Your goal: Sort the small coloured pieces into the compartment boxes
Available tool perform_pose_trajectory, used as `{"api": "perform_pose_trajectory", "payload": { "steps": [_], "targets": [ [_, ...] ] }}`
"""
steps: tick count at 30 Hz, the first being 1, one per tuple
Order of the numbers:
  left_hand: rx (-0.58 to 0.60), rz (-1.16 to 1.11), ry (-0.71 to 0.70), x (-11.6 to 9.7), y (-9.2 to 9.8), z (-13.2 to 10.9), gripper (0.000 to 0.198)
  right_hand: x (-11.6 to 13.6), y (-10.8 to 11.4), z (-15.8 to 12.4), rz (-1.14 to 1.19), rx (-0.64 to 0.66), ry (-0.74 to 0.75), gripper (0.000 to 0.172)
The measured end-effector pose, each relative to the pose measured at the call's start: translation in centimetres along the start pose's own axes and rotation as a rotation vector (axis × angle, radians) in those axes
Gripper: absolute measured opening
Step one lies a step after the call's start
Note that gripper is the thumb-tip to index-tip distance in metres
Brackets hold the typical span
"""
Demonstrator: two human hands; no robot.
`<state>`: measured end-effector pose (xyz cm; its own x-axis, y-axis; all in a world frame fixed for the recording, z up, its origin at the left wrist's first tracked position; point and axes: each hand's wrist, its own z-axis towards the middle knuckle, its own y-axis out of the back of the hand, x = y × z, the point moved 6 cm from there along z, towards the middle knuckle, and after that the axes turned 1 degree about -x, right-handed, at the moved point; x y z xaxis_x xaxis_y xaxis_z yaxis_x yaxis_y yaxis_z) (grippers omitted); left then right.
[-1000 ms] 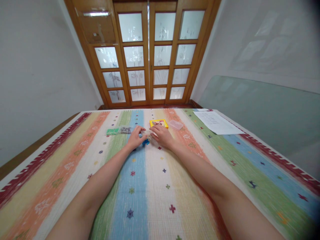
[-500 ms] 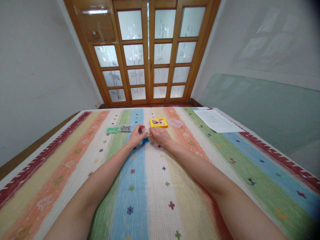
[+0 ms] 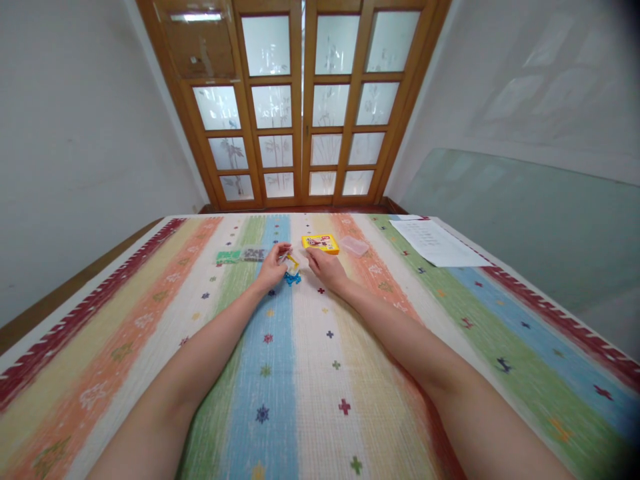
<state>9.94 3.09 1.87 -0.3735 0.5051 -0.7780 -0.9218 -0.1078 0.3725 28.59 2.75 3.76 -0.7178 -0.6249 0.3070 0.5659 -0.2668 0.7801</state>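
Note:
My left hand (image 3: 273, 268) is closed on what looks like a small clear plastic bag (image 3: 295, 269), with yellow pieces (image 3: 293, 260) showing in or against it. Opposite it, to the right, my right hand (image 3: 326, 268) has its fingers pinched together; anything between them is too small to make out. A little heap of blue pieces (image 3: 293, 279) lies on the cloth just below the bag. Behind the right hand rests a yellow printed box (image 3: 321, 244).
Left of my hands lie a clear packet of green pieces (image 3: 229, 257) and one of dark pieces (image 3: 254, 255). A clear plastic tray or lid (image 3: 355, 247) sits beyond the yellow box. Printed paper (image 3: 435, 243) lies at the far right on the striped tablecloth (image 3: 320, 387).
My hands have drawn apart, the right one shifting slightly right. Yellow pieces now show between them. The camera view has moved a little.

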Motion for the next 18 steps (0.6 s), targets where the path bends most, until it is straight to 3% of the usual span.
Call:
{"api": "perform_pose_trajectory", "payload": {
  "steps": [5,10,18],
  "targets": [
    [0.090,0.253,-0.224,-2.2,0.8,-0.5,0.077,-0.4,-0.3,-0.2,0.004,0.025,-0.092,0.034],
    [0.128,0.385,-0.339,-4.3,0.7,-1.2,0.083,-0.5,0.0,-0.3,0.093,0.021,-0.089,0.031],
    [0.165,0.427,-0.466,-5.7,0.1,-1.9,0.062,-1.0,-0.1,-0.6,0.166,0.021,-0.063,0.030]
  ]
}}
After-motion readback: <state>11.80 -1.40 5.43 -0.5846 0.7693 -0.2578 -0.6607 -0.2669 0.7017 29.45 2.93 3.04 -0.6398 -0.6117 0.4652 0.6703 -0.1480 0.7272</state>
